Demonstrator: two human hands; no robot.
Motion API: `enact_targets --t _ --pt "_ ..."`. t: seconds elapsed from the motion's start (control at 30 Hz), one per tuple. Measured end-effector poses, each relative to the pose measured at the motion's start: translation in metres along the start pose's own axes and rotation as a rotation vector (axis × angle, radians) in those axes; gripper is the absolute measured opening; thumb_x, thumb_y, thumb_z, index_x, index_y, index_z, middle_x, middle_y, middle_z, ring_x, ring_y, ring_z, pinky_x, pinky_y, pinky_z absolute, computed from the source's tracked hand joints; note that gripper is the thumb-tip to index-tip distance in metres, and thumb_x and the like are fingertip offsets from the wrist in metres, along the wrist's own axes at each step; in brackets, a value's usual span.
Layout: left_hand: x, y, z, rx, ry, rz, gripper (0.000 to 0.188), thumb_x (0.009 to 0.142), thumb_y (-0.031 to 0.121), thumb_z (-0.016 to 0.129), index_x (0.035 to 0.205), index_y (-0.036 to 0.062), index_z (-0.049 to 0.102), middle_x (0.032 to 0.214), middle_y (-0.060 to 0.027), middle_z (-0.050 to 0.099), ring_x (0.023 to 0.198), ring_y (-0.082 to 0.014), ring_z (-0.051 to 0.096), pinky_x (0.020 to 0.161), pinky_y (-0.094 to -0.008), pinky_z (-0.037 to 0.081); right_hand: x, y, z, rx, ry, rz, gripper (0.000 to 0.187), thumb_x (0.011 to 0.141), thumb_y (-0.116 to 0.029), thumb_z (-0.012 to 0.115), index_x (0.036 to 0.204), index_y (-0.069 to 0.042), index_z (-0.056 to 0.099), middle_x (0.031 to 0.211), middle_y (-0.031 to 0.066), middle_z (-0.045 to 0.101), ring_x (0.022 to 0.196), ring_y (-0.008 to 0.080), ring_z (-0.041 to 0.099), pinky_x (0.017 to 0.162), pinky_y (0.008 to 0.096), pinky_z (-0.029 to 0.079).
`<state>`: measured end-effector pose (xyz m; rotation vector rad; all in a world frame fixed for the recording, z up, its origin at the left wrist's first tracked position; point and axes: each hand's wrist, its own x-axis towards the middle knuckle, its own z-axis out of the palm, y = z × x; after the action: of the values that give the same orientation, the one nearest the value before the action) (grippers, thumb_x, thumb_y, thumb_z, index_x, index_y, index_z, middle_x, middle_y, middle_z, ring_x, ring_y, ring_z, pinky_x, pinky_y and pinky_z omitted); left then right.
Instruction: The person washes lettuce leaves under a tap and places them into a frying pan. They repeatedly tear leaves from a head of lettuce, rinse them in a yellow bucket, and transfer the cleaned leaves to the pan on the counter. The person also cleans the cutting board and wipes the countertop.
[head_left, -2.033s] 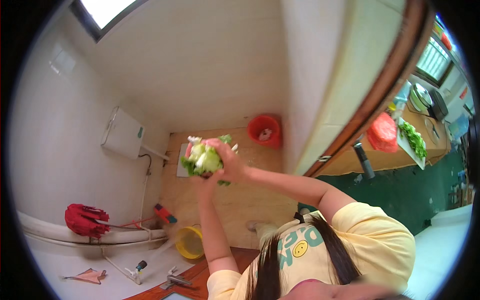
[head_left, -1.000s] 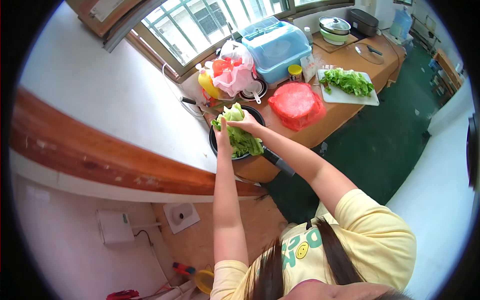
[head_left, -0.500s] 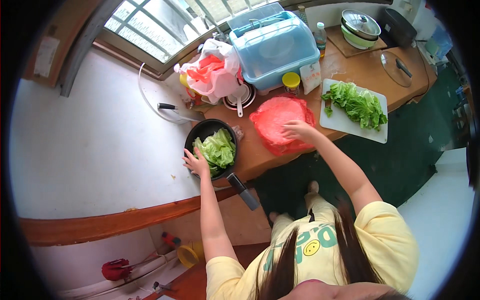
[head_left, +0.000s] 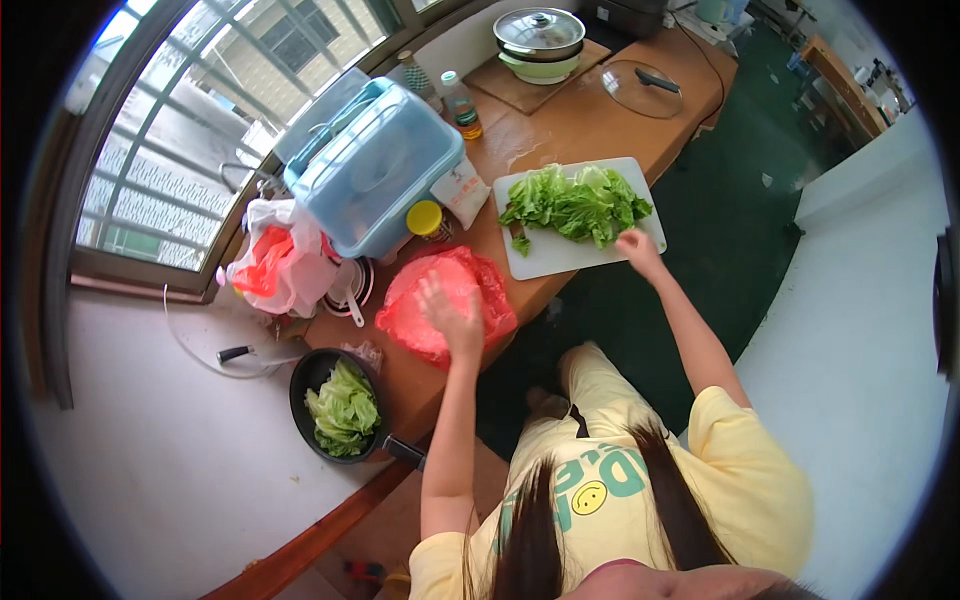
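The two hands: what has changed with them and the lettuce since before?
The held lettuce was let go and lies in the black pan. The left hand moved right, over the red bag; the right hand moved right, to the white board. The leaves on the board stayed there.

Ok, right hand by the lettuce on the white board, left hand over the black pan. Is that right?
Not quite: in the head view, the left hand is over the red plastic bag, not the black pan. The right hand is by the lettuce on the white board.
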<state>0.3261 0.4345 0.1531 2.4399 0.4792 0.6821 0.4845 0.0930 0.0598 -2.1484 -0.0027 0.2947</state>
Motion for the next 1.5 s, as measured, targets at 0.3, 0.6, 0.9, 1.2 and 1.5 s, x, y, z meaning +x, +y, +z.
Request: enact_targets --t 0.3,0.6,0.9,1.2,1.5 --pt "0.032 0.136 0.167 0.159 -0.507 0.332 0.063 0.072 0.038 0.065 0.128 0.0220 0.041 0.136 -0.0188 0.029 0.128 -0.0408 0.018 0.099 -0.0593 0.018 0.139 0.022 -0.028 -0.464 0.329 -0.071 0.044 0.076 -0.042 0.058 0.101 -0.006 0.057 0.103 0.0119 0.056 0.097 0.0303 0.051 0.078 0.0421 0.044" --pt "0.064 0.143 0.259 0.153 -0.392 0.670 0.015 0.074 0.003 0.053 0.089 0.0047 0.053 0.114 -0.0201 0.049 0.115 -0.0381 0.040 0.095 -0.0500 0.033 0.173 0.024 -0.070 0.068 -0.460 0.216 0.053 0.065 -0.019 0.072 0.108 0.003 0.051 0.100 0.0163 0.059 0.090 0.0228 0.058 0.077 0.0320 0.045" --pt "0.157 0.107 0.252 0.170 -0.085 0.050 0.031 0.078 0.020 0.061 0.098 0.0000 0.048 0.080 -0.0172 0.056 0.083 -0.0368 0.054 0.067 -0.0415 0.045 0.192 0.013 -0.100 -0.301 -0.679 -0.126 0.032 0.074 -0.013 0.062 0.104 -0.005 0.053 0.103 0.0129 0.055 0.097 0.0291 0.054 0.080 0.0358 0.044" --pt "0.157 0.069 0.284 0.439 -0.665 -0.442 0.056 0.063 0.032 0.070 0.106 -0.0007 0.052 0.101 -0.0155 0.057 0.097 -0.0359 0.050 0.081 -0.0478 0.042 0.180 -0.003 -0.113 -0.415 -0.363 -0.107 0.029 0.071 -0.023 0.067 0.090 -0.005 0.053 0.098 0.0119 0.054 0.093 0.0286 0.054 0.075 0.0400 0.045" --pt "0.160 0.091 0.237 0.047 -0.677 -0.463 0.046 0.064 0.023 0.064 0.104 0.0031 0.054 0.105 -0.0200 0.054 0.103 -0.0358 0.046 0.085 -0.0409 0.040 0.190 0.048 -0.050 -0.435 -0.209 -0.291 0.038 0.063 -0.025 0.073 0.083 -0.002 0.050 0.087 0.0152 0.052 0.081 0.0340 0.055 0.070 0.0413 0.045"
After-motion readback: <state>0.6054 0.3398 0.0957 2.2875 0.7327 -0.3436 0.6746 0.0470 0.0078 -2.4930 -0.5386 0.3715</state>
